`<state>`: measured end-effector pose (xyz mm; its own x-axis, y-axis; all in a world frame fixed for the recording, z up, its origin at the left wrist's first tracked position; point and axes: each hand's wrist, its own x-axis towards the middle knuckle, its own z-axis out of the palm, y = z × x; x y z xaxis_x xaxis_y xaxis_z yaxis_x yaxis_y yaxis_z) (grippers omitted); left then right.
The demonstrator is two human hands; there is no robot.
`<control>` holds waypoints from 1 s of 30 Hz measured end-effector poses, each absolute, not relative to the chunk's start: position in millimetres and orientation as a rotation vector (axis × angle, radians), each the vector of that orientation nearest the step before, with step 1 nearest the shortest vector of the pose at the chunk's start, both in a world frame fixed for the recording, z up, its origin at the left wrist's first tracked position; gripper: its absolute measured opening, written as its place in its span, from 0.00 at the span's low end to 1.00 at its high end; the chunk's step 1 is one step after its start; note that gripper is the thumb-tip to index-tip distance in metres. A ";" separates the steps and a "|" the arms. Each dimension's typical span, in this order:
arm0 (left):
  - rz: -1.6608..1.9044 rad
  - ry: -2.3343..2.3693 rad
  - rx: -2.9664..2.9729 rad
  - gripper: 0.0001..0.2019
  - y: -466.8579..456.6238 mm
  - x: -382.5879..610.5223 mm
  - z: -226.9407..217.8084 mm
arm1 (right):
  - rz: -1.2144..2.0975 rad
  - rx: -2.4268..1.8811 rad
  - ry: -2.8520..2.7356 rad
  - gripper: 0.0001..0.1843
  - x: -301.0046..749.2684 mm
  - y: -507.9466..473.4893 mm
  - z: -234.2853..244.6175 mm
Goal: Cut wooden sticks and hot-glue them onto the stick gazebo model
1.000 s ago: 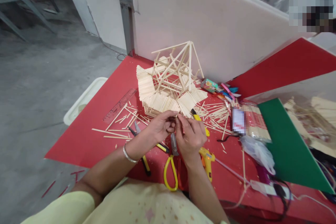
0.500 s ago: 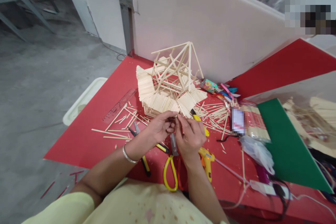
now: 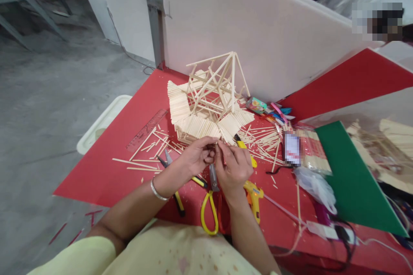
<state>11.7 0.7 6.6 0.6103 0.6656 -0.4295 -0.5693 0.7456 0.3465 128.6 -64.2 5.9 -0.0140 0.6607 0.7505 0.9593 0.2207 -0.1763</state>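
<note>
My left hand (image 3: 195, 157) and my right hand (image 3: 234, 167) meet fingertip to fingertip just in front of a model house of thin wooden sticks (image 3: 209, 103) on the red table (image 3: 106, 167). Both hands are pinched closed on something small between them, too small to name. A silver bangle circles my left wrist. Below my hands lie yellow-handled scissors (image 3: 209, 210), a yellow glue gun (image 3: 254, 195) and yellow-handled pliers (image 3: 174, 180). A yellow utility knife (image 3: 245, 148) lies just right of my right hand.
Loose sticks (image 3: 145, 154) and a clear ruler (image 3: 148, 129) litter the left of the table. A phone (image 3: 292, 148), a stick packet (image 3: 314, 150), plastic wrap and a green board (image 3: 355, 176) lie right. A white partition (image 3: 258, 30) stands behind. A white tray (image 3: 103, 122) sits off the table's left edge.
</note>
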 end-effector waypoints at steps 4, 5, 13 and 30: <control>0.724 0.576 0.186 0.07 0.3 11.3 7.1 | -0.514 -1.505 -1.748 0.18 129.3 -63.9 5.7; 0.723 0.580 0.186 0.07 0.2 11.3 7.3 | -0.516 -1.503 -1.748 0.18 129.2 -63.4 5.9; 0.711 0.518 0.252 0.08 -3.7 7.8 18.8 | -0.466 -1.496 -1.729 0.20 136.1 -81.6 -3.0; 0.558 0.321 0.436 0.09 -13.4 4.9 -15.7 | 0.432 -2.568 -0.991 0.24 236.4 -218.3 -54.2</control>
<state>4.9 -13.4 -15.7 0.8032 0.5696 -0.1744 -0.4366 0.7621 0.4781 236.4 -218.3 -54.2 0.7081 0.6892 -0.1534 0.5814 -0.6924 -0.4271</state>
